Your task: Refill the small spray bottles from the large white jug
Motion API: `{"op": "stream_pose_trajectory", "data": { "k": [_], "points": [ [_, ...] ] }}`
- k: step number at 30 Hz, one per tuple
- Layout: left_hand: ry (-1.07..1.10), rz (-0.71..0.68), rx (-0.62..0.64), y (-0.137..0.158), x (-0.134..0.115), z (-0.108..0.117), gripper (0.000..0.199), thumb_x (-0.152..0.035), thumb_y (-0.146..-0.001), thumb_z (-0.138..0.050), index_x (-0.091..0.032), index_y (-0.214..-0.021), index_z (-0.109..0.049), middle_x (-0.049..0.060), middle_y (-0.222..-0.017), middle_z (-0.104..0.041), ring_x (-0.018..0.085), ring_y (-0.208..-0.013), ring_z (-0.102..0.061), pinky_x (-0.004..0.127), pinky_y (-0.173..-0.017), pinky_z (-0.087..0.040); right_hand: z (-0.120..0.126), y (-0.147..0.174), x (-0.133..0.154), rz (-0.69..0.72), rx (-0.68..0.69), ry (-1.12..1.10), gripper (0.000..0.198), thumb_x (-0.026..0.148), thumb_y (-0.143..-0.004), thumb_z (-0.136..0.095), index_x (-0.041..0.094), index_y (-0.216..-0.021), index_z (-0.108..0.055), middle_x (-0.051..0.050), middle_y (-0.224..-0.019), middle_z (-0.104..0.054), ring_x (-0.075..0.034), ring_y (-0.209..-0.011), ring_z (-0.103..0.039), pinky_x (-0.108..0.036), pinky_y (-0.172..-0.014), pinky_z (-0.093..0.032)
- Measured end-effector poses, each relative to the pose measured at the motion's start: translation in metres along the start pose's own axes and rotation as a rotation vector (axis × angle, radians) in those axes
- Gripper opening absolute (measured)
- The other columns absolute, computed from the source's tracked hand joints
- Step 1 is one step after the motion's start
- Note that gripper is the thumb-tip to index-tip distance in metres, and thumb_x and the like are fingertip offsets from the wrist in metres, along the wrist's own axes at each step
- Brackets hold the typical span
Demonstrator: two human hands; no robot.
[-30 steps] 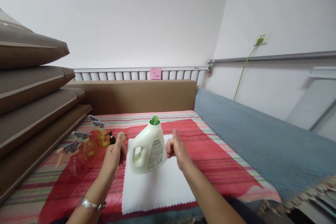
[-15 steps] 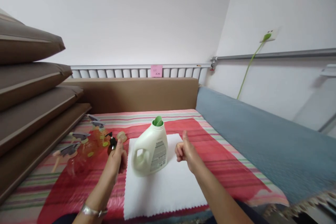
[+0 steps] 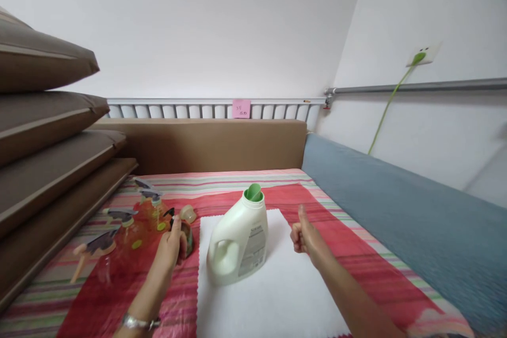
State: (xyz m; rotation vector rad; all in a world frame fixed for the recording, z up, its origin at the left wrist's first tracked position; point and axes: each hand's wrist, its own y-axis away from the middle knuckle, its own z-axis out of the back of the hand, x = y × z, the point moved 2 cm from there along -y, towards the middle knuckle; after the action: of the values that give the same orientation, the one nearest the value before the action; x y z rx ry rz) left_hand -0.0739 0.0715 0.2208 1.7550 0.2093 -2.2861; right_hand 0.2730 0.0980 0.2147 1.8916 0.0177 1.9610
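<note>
A pale green detergent jug with a side handle stands upright on a white scallop-edged mat. Its cap is off, and a green pour spout shows in the neck. To the left of the jug, my left hand is in a fist with the thumb pointing up, holding nothing. Just behind it, partly hidden, is a dark pump bottle, with a translucent cap lying farther back. On the jug's other side my right hand makes the same thumb-up fist, empty and apart from the jug.
Several clear spray bottles stand at the left on a red cover. Brown cushions are stacked at the far left. A brown padded board lines the back, and a blue one runs along the right.
The view has shifted, so the jug and mat sit lower and farther right. My right hand has moved away from the jug to the right, widening the gap between my hands.
</note>
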Motion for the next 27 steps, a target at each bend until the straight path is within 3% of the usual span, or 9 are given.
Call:
{"op": "stream_pose_trajectory", "data": {
  "k": [12, 20, 24, 27],
  "points": [
    [0.071, 0.047, 0.06, -0.023, 0.036, -0.014, 0.081, -0.081, -0.075, -0.023, -0.02, -0.026, -0.042, 0.005, -0.026, -0.039, 0.013, -0.025, -0.036, 0.025, -0.034, -0.027, -0.025, 0.004, 0.0, 0.045, -0.027, 0.075, 0.078, 0.082, -0.078, -0.023, 0.019, -0.034, -0.036, 0.002, -0.036, -0.038, -0.008, -0.032, -0.037, -0.022, -0.04, -0.03],
    [0.087, 0.058, 0.081, -0.024, 0.047, -0.005, 0.079, -0.081, -0.075, -0.023, -0.021, -0.026, -0.04, 0.005, -0.026, -0.039, 0.013, -0.026, -0.038, 0.025, -0.034, -0.03, -0.031, 0.007, -0.002, 0.006, -0.013, 0.091, 0.077, 0.08, -0.08, -0.02, 0.019, -0.036, -0.037, 0.002, -0.038, -0.04, -0.008, -0.032, -0.039, -0.021, -0.04, -0.033],
    [0.149, 0.002, 0.15, -0.022, 0.05, -0.008, 0.071, -0.08, -0.072, -0.034, -0.019, -0.039, -0.049, 0.004, -0.035, -0.048, 0.013, -0.03, -0.041, 0.024, -0.034, -0.029, -0.046, 0.03, -0.016, -0.072, 0.092, 0.114, 0.077, 0.078, -0.082, -0.021, 0.018, -0.039, -0.044, 0.001, -0.038, -0.045, -0.008, -0.032, -0.044, -0.021, -0.04, -0.035],
    [0.195, -0.074, 0.182, -0.02, 0.048, -0.015, 0.063, -0.077, -0.067, -0.046, -0.016, -0.059, -0.059, 0.002, -0.048, -0.057, 0.012, -0.033, -0.044, 0.022, -0.035, -0.028, -0.07, 0.072, -0.031, -0.147, 0.264, 0.174, 0.068, 0.075, -0.075, -0.048, 0.017, -0.041, -0.052, -0.002, -0.037, -0.049, -0.011, -0.03, -0.046, -0.023, -0.037, -0.033]
  ]
}}
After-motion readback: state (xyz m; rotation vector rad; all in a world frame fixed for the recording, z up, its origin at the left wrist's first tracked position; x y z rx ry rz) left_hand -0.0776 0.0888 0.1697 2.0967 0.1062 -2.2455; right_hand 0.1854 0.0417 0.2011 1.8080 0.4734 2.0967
